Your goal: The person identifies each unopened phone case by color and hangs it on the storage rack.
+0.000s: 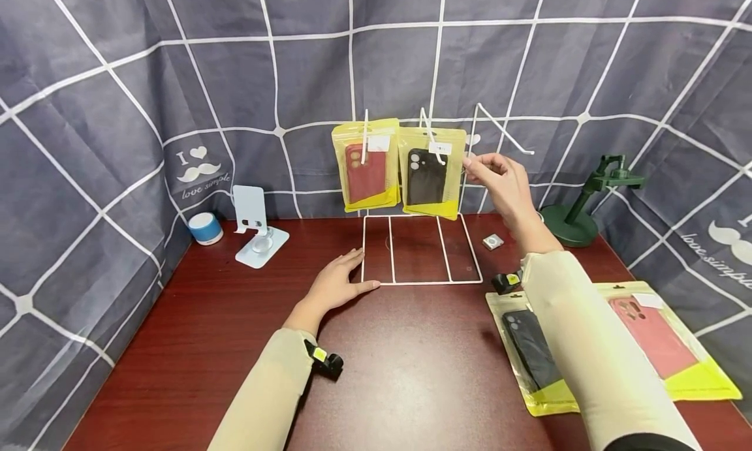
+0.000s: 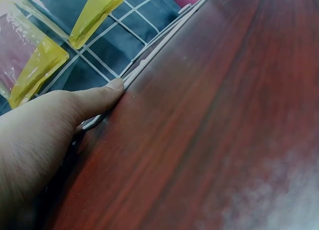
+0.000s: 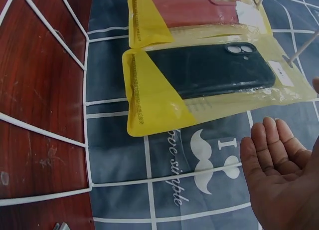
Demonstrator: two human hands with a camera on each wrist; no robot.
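My left hand point(image 1: 337, 282) rests on the table at the left front corner of a white wire rack point(image 1: 436, 283), its thumb along the front rail. My right hand point(image 1: 502, 180) is raised at the right edge of a yellow-and-clear bag point(image 1: 452, 183) holding a black phone case point(image 1: 427, 183). Thumb and forefinger pinch that edge in the head view; in the right wrist view the other fingers point(image 3: 269, 145) lie loosely bent below. The bag hangs on the middle hook point(image 1: 431, 138). Beside it, a bag with a red phone case point(image 1: 365, 177) hangs on the left hook.
A bare white hook point(image 1: 505, 130) sticks out at the right. Two more bagged cases, one black point(image 1: 531, 350) and one pink point(image 1: 652, 337), lie under my right forearm. A green stand point(image 1: 572, 222), small square item point(image 1: 493, 241), white phone stand point(image 1: 252, 219) and blue speaker point(image 1: 205, 228) stand around.
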